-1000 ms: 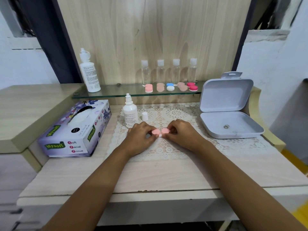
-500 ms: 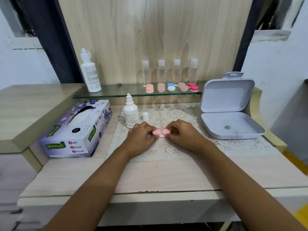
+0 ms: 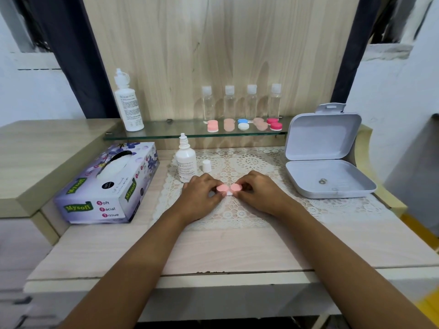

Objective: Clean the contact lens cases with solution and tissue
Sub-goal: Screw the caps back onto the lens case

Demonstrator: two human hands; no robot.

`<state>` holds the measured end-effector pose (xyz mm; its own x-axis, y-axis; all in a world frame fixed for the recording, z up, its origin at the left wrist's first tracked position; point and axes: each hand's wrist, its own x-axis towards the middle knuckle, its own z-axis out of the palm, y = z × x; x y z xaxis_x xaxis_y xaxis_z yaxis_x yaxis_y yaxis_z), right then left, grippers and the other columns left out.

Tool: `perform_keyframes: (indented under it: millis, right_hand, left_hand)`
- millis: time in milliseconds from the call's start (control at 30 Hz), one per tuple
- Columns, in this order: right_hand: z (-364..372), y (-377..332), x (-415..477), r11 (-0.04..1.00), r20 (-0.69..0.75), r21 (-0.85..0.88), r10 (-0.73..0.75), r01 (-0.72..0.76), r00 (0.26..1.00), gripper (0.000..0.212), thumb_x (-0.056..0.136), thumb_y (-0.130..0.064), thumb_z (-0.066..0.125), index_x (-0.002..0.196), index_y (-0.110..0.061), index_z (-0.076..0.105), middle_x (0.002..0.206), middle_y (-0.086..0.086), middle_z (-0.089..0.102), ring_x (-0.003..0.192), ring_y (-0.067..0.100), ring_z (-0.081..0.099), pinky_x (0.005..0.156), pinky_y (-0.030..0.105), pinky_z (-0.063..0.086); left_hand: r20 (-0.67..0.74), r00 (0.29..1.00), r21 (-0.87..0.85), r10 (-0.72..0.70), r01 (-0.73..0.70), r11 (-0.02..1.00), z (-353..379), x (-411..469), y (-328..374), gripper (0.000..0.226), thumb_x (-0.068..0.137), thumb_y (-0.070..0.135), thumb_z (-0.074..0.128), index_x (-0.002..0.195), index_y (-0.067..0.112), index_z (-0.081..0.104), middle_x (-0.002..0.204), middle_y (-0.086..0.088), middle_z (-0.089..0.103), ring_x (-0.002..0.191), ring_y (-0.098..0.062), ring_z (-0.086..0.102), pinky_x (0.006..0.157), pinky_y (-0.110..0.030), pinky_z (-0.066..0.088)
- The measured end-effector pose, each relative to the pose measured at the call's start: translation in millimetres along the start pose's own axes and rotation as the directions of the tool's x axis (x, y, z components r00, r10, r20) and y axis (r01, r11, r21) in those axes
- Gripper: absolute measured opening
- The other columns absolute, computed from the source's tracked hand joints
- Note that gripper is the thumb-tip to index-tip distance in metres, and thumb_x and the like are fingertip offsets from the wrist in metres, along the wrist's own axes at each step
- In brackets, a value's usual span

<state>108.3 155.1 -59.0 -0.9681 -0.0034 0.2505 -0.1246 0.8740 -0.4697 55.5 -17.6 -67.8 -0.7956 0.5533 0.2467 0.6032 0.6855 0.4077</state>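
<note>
A pink contact lens case (image 3: 228, 188) with two round caps and a white body sits on the lace mat (image 3: 237, 210). My left hand (image 3: 199, 198) pinches its left cap and my right hand (image 3: 259, 195) pinches its right cap. A small white solution bottle (image 3: 186, 160) stands uncapped just behind my left hand, and its white cap (image 3: 206, 165) stands beside it. The tissue box (image 3: 107, 186) lies to the left. Several more lens cases (image 3: 243, 125) sit in a row on the glass shelf (image 3: 166, 134).
An open white plastic box (image 3: 327, 179) rests at the right on the mat. A tall white solution bottle (image 3: 127, 103) and several small clear bottles (image 3: 240, 103) stand on the shelf. A raised wooden ledge (image 3: 35, 150) lies to the left.
Both hands stay on the pink case; fingers shift slightly on the caps. The case has not left the mat.
</note>
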Motion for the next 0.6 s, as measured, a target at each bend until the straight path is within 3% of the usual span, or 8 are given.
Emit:
perform_keyframes:
  millis: [167, 267, 400, 500, 600]
  right_hand:
    - [0.5, 3.4, 1.7, 1.000, -0.015, 0.012, 0.000, 0.000, 1.000, 0.029, 0.082, -0.033, 0.066, 0.104, -0.014, 0.066, 0.090, -0.002, 0.051, 0.082, 0.011, 0.049, 0.061, 0.011, 0.031]
    - [1.8, 5.1, 0.8, 1.000, -0.032, 0.026, -0.001, 0.002, 0.999, 0.029, 0.082, -0.033, 0.067, 0.103, -0.014, 0.067, 0.090, -0.001, 0.052, 0.081, 0.010, 0.048, 0.061, 0.007, 0.032]
    - [4.7, 4.7, -1.2, 0.999, -0.054, 0.031, -0.016, 0.018, 0.998, 0.032, 0.083, -0.031, 0.066, 0.110, -0.015, 0.066, 0.100, 0.005, 0.057, 0.097, 0.019, 0.054, 0.080, 0.022, 0.039]
    - [5.6, 5.4, -3.1, 0.999, -0.045, -0.037, 0.018, -0.020, 0.999, 0.040, 0.084, -0.041, 0.061, 0.120, -0.022, 0.060, 0.116, 0.002, 0.056, 0.115, 0.021, 0.046, 0.099, 0.040, 0.037]
    - [5.1, 5.9, -5.6, 0.997, -0.062, -0.066, 0.023, -0.027, 0.998, 0.040, 0.085, -0.043, 0.060, 0.116, -0.019, 0.061, 0.117, 0.003, 0.057, 0.116, 0.020, 0.046, 0.100, 0.043, 0.037]
  left_hand:
    - [0.000, 1.000, -0.012, 0.008, -0.008, 1.000, 0.9, 0.7, -1.1, 0.032, 0.091, 0.038, 0.053, 0.119, 0.025, 0.061, 0.109, 0.004, 0.054, 0.109, -0.021, 0.043, 0.098, -0.043, 0.035]
    - [-0.001, 1.000, -0.008, 0.008, -0.008, 1.000, 1.2, 0.3, -1.6, 0.032, 0.091, 0.039, 0.053, 0.119, 0.025, 0.061, 0.109, 0.003, 0.054, 0.109, -0.021, 0.043, 0.098, -0.043, 0.035]
    - [-0.008, 1.000, -0.018, -0.002, 0.002, 1.000, 0.3, -1.1, -0.7, 0.031, 0.091, 0.039, 0.052, 0.118, 0.027, 0.061, 0.101, 0.006, 0.049, 0.109, -0.020, 0.043, 0.099, -0.040, 0.034]
    - [-0.007, 1.000, -0.042, -0.002, 0.002, 0.999, -0.5, -2.2, -1.5, 0.032, 0.090, 0.037, 0.052, 0.119, 0.027, 0.061, 0.099, 0.007, 0.049, 0.109, -0.020, 0.044, 0.099, -0.040, 0.035]
    - [-0.009, 1.000, -0.070, 0.000, -0.001, 0.998, -2.8, -2.8, -1.9, 0.032, 0.089, 0.035, 0.052, 0.117, 0.026, 0.063, 0.101, 0.005, 0.052, 0.107, -0.019, 0.047, 0.097, -0.039, 0.037]
